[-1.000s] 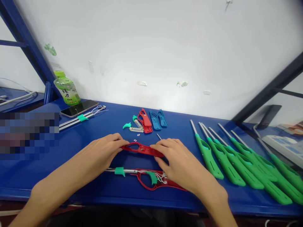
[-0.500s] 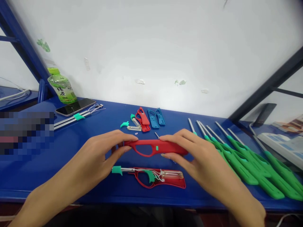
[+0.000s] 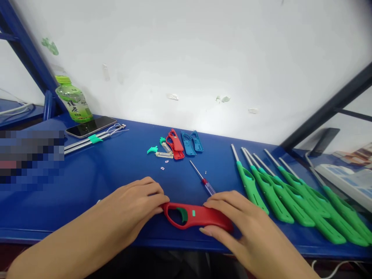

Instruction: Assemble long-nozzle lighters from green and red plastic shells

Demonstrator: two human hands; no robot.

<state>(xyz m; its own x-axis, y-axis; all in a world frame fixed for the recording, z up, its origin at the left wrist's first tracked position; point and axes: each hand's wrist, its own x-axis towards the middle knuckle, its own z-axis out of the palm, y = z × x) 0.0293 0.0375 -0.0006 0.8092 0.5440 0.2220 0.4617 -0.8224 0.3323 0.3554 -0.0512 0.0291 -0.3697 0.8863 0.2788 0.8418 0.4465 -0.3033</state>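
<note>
A red lighter casing (image 3: 200, 215) lies near the table's front edge, its upper half over the lower one. A dark green trigger (image 3: 183, 215) shows in its finger loop. My left hand (image 3: 142, 207) is closed on the narrow left end, hiding the nozzle there. My right hand (image 3: 235, 217) grips the wide right end, thumb on the near side and fingers on the far side. Just beyond the right hand lies a screwdriver (image 3: 205, 183) with a clear and red handle, partly covered by the fingers.
Several green long-necked lighters (image 3: 290, 197) lie at the right. Farther back are red casing halves (image 3: 175, 145), blue casing halves (image 3: 189, 145) and clear fuel tanks (image 3: 164, 154). Taped metal tubes (image 3: 84, 144), a phone (image 3: 91, 126) and a green bottle (image 3: 74, 101) stand or lie at left.
Both hands have lowered the red casing half toward me onto the open half with the wires and tank. Those inner parts are now covered, and the screwdriver shows more.
</note>
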